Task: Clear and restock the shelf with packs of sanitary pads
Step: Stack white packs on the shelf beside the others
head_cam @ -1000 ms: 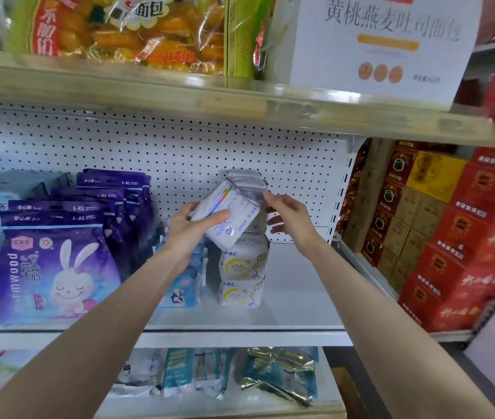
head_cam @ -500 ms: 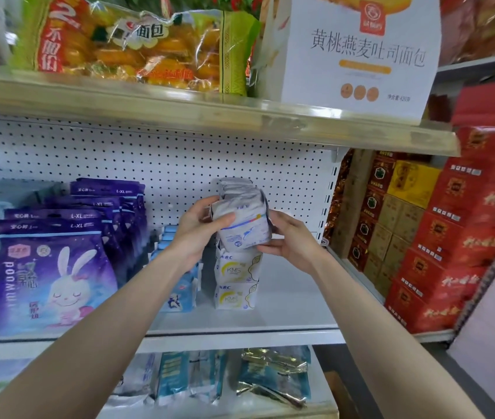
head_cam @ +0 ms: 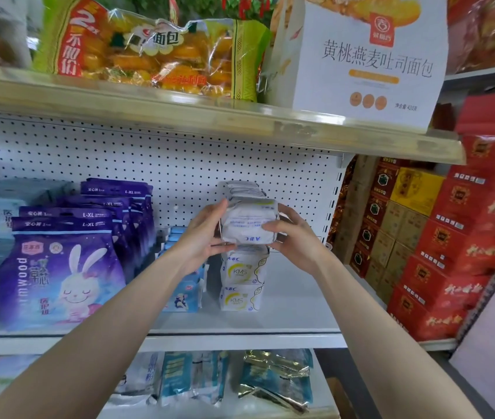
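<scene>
A white ABC pad pack [head_cam: 247, 225] is held upside down between both hands, just above a stack of two white KMS pad packs [head_cam: 241, 281] on the white shelf [head_cam: 294, 300]. My left hand [head_cam: 202, 237] grips its left side and bottom. My right hand [head_cam: 293, 234] grips its right side, thumb across the front. More white packs [head_cam: 241, 189] stand behind it against the pegboard. A row of light blue pad packs [head_cam: 184, 285] stands to the left of the stack.
Purple rabbit-print packs [head_cam: 59, 267] fill the shelf's left part. The upper shelf [head_cam: 210, 116] carries bread bags and a white bread box [head_cam: 367, 55]. Red and yellow boxes [head_cam: 439, 243] are stacked at the right. Foil and blue packs [head_cam: 273, 379] lie on the lower shelf.
The tilted pack was turned level and upside down and lowered toward the top of the KMS stack. My right hand shifted from touching its edge to gripping its right side.
</scene>
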`<state>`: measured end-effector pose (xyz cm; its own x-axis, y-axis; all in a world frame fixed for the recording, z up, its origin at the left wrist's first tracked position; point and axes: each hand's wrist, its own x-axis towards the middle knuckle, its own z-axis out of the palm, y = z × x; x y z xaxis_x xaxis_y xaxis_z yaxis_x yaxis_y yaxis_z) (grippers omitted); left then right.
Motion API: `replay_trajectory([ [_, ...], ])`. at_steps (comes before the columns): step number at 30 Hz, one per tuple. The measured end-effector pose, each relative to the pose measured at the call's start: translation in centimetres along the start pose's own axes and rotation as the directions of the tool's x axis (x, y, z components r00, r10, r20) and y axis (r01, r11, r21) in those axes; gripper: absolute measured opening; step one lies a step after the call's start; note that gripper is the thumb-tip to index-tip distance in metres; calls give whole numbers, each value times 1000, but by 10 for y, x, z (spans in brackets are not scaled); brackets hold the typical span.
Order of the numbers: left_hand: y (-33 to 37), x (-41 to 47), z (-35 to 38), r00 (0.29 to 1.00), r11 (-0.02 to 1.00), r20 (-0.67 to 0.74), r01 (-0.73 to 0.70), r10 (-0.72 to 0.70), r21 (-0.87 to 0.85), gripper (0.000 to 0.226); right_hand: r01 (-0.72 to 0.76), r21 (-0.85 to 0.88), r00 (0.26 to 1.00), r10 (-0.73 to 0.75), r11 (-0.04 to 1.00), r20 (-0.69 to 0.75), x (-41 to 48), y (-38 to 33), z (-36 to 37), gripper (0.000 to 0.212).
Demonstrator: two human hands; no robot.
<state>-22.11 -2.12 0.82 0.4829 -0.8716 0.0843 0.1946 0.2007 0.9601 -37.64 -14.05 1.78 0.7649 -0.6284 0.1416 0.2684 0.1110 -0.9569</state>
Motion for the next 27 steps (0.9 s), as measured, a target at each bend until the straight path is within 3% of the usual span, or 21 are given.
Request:
replay_trajectory([
  [4,1,0,-3,996,998,-67,-66,66,6,22,-30,-104,992,42,994,115,0,3,-3,74],
  [6,-2,0,-8,992,997,-93,-80,81,7,22,-42,-144,988,62,989,139,0,4,-1,72],
  [9,-6,-2,-9,992,996,-102,-82,78,-32,26,-33,-148,994,48,988,95,1,4,4,54],
  [13,-8,-3,-11,993,995,-89,-79,73,-62,43,-9,-149,1000,9,989,0,7,8,-1,65],
  [16,-9,-3,-12,999,999,-17,-45,44,-29,41,-4,-115,1000,2,993,-14,8,13,-4,69],
  [19,-7,-3,-11,999,998,37,-19,21,-56,40,-9,-80,1000,8,997,-12,9,15,-3,62],
  [24,-4,7,-13,996,993,-73,-55,47,-104,48,-30,-174,999,28,984,-17,11,13,1,27],
  [27,-10,10,-11,992,982,-116,-60,40,-180,54,-49,-138,998,44,989,-41,14,15,0,36],
])
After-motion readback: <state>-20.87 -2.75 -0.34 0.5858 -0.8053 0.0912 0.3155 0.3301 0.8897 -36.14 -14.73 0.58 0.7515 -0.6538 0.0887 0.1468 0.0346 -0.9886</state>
